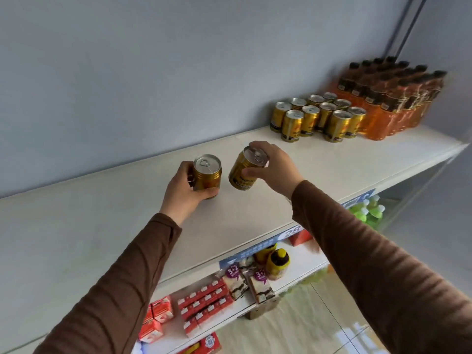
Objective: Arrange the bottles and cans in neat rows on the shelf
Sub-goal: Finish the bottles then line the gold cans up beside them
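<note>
Two gold cans are in my hands over the white top shelf (102, 226). My left hand (182, 192) wraps the side of an upright gold can (207, 175) that stands on the shelf. My right hand (274, 168) grips a second gold can (244, 172) by its top rim; this one is tilted, with its base near the shelf surface. Farther right, several gold cans (316, 118) stand in rows against the wall, and beside them several orange bottles (390, 98) with dark caps are packed together.
The grey wall runs behind the shelf. Lower shelves hold red cartons (204, 302), wrapped cake slices (260, 287), yellow bottles (277, 263) and green bottles (367, 210). The shelf's front edge carries blue price labels (255, 249). A tiled floor lies below right.
</note>
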Tool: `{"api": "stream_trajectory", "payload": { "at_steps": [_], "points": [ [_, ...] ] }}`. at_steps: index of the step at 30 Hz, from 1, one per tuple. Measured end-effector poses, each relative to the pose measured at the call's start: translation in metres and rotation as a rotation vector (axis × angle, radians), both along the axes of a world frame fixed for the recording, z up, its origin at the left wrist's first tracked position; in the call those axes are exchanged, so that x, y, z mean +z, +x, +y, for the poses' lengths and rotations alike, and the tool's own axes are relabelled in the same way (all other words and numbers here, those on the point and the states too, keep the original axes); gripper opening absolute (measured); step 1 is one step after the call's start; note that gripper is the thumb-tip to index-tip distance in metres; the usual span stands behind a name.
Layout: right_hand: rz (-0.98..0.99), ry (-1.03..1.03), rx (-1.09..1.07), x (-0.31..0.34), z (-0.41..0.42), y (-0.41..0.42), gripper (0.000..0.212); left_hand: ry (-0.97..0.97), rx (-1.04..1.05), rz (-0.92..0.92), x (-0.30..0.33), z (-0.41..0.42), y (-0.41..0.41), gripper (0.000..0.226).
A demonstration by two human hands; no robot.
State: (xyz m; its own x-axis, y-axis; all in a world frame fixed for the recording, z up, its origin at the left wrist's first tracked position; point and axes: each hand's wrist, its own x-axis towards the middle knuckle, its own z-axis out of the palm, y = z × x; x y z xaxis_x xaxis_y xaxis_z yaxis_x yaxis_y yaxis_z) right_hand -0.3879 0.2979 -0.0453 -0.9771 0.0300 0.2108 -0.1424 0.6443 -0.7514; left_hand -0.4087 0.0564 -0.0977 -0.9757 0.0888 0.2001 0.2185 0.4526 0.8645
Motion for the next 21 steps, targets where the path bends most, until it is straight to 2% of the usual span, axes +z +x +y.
{"api": "stream_trajectory", "payload": {
  "at_steps": [9, 21],
  "points": [
    [-0.004, 0.071, -0.029, -0.004, 0.155, 0.008, 0.065, 0.027, -0.051, -0.042, 0.003, 0.157, 0.007, 0.064],
    [-0.055, 0.25, -0.084, 0.011, 0.242, -0.052, 0.064, 0.024, -0.131, -0.066, -0.006, 0.257, -0.049, 0.065]
  ]
}}
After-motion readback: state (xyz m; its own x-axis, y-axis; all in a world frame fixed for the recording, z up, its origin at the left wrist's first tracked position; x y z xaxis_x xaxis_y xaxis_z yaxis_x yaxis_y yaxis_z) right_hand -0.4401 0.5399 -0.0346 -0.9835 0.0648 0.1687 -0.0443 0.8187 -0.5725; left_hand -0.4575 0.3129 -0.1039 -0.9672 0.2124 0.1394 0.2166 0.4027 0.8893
